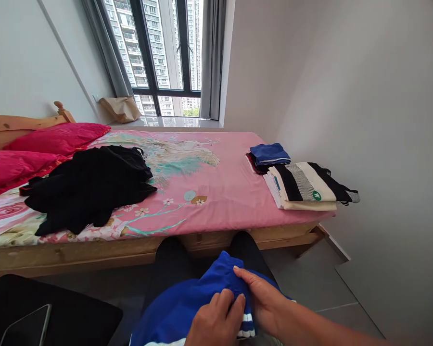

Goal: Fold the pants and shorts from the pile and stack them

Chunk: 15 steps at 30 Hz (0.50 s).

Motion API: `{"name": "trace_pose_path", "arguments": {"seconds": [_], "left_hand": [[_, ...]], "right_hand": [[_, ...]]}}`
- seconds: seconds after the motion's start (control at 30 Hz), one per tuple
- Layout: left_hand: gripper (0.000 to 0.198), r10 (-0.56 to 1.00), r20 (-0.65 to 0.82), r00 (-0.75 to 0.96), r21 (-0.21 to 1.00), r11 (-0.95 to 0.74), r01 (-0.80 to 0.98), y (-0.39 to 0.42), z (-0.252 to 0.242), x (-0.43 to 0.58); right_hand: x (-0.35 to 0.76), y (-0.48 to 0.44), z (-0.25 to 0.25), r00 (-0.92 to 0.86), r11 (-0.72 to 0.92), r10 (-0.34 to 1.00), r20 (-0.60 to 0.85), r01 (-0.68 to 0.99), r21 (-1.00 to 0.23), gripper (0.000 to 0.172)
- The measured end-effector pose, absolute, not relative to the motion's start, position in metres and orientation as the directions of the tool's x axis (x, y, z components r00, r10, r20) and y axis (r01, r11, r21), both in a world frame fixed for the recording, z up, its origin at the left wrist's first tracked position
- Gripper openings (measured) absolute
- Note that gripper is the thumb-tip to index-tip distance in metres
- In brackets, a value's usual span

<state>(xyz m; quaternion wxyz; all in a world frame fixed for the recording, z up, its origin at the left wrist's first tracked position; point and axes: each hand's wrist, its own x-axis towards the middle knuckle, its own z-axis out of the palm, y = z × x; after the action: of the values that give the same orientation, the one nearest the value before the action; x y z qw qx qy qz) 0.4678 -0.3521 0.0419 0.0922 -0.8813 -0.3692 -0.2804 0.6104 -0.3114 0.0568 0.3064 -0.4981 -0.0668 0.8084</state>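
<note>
Blue shorts (180, 300) with white striped trim lie across my lap, bunched between my two hands. My left hand (218, 317) has its fingers curled and pinched into the blue cloth near the striped edge. On the other side, my right hand (265, 295) grips the gathered part of the shorts, its thumb on top and the other fingers mostly hidden beneath. My dark-clothed knees (173, 254) show under the fabric, close to the bed's edge.
A pink patterned bed (234, 192) stands in front. On it lie black clothes (94, 182), red pillows (57, 139), a blue folded garment (270, 154) and a folded striped stack (306, 185). A phone (29, 327) rests on a black surface (82, 307) at lower left. A paper bag (120, 109) sits by the window.
</note>
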Motion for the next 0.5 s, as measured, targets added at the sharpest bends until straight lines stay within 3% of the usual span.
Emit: {"name": "trace_pose_path", "arguments": {"seconds": [0.13,0.23,0.3,0.37,0.43,0.5], "left_hand": [[0.027,0.580,0.519,0.627,0.009,-0.738,0.675,-0.351,0.038,0.480],[0.021,0.569,0.574,0.588,0.080,-0.754,0.652,-0.349,0.043,0.487],[0.025,0.564,0.626,0.539,0.239,-0.796,0.556,-0.344,0.052,0.483],[0.026,0.663,0.623,0.414,0.480,-0.743,0.467,-0.333,0.064,0.468],[0.024,0.843,0.503,0.190,0.732,-0.532,0.425,-0.314,0.073,0.446],[0.028,0.954,0.299,-0.012,0.899,-0.277,0.338,-0.288,0.077,0.424]], "right_hand": [[0.609,-0.303,0.048,-0.207,-0.818,0.501,-0.840,-0.431,-0.381,0.029],[0.614,-0.293,0.049,-0.079,-0.703,0.692,-0.717,-0.300,-0.645,0.034],[0.625,-0.287,0.068,-0.079,-0.473,0.881,-0.466,-0.121,-0.873,0.039],[0.641,-0.283,0.104,-0.216,-0.167,0.959,-0.184,0.097,-0.981,0.042],[0.658,-0.280,0.153,-0.392,0.126,0.920,-0.025,0.355,-0.926,0.039],[0.674,-0.277,0.206,-0.472,0.368,0.879,0.073,0.572,-0.734,0.035]]}}
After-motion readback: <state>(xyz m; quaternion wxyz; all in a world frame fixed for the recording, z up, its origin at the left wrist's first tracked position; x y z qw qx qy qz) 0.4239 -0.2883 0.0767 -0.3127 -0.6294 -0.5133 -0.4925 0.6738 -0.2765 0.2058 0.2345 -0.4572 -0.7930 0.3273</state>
